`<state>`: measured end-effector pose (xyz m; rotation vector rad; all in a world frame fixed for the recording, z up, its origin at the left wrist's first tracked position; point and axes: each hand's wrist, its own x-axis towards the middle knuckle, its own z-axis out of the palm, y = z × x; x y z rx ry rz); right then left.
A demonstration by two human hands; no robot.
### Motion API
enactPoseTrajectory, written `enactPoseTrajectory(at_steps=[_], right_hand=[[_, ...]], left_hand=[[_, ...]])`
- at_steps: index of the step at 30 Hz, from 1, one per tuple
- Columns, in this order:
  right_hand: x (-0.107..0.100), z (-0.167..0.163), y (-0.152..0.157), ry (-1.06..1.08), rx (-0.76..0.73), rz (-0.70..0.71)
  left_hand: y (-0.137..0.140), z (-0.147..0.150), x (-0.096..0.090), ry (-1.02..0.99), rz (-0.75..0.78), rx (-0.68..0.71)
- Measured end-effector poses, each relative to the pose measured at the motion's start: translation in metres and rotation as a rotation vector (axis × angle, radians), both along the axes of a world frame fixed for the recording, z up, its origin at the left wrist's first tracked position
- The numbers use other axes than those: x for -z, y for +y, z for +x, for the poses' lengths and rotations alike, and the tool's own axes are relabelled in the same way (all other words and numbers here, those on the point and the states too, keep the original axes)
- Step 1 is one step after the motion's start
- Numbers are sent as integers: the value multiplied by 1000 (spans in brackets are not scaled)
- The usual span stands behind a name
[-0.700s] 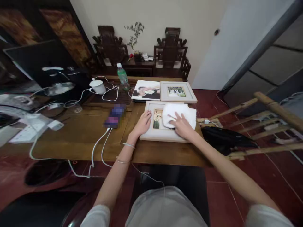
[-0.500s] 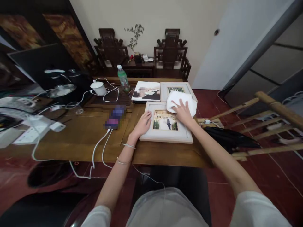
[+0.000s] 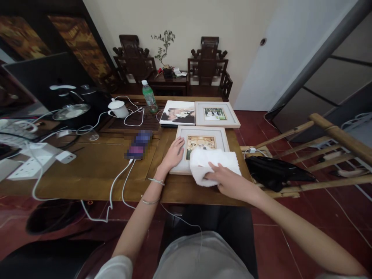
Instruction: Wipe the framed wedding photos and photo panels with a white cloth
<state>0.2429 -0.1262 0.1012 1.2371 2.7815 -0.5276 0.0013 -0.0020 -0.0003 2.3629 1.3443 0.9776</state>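
Observation:
A pale picture frame [image 3: 200, 133] lies flat on the wooden table, its picture partly covered. On its left edge rests my left hand [image 3: 173, 153], fingers stretched out and holding nothing. My right hand [image 3: 225, 177] grips a folded white cloth [image 3: 213, 158] over the frame's near right part, hiding that corner. Some of the right fingers are tucked into the cloth's folds. Just behind lies a second picture frame [image 3: 232, 116], and left of it a white-covered photo book [image 3: 178, 113] with a blurred picture.
Left on the table [image 3: 95, 166] are a phone [image 3: 138, 145] with white cables, a lidded white cup [image 3: 118, 108], a green-labelled bottle [image 3: 149, 96], a power strip [image 3: 31, 164] and a glass-lidded pot [image 3: 72, 112]. A bamboo rack [image 3: 334, 131] stands at the right.
My right hand has drawn the cloth from the frame's far right corner toward its near edge, uncovering the second frame's picture. My left hand stays on the left edge.

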Motion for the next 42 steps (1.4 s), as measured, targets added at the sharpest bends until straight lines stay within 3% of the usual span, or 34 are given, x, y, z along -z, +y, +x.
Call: enactPoseTrajectory(at_steps=[3,7,13,16,19,22,28,32,36,42], right_hand=[[12,-1,8,29,-2,50],[29,6,55,-20,38,190],[17,20,133,-106,263,518],[20,19,152,-178,270,528],[30,13,145,-228,198,455],[33,5,111,-244,144,415],[2,-9,26,-168,23,162],[-8,-21,1,-73,-89,60],[10,-30,20,-46,-22,128],[36,-19,105,-102,161,399]], left_hand=[[0,-1,0,-11,-6,1],[-1,-1,-1,-30,-15,15],[-1,-1,-4,-24,-16,23],[-1,-1,-4,-21,-17,13],[-1,0,-4,-14,-18,8],[-1,0,-4,-1,-11,4],[-2,1,-3,18,-20,-9],[-1,0,-2,15,-17,0],[0,-1,-2,10,-31,12],[1,-2,-1,-6,-35,27]])
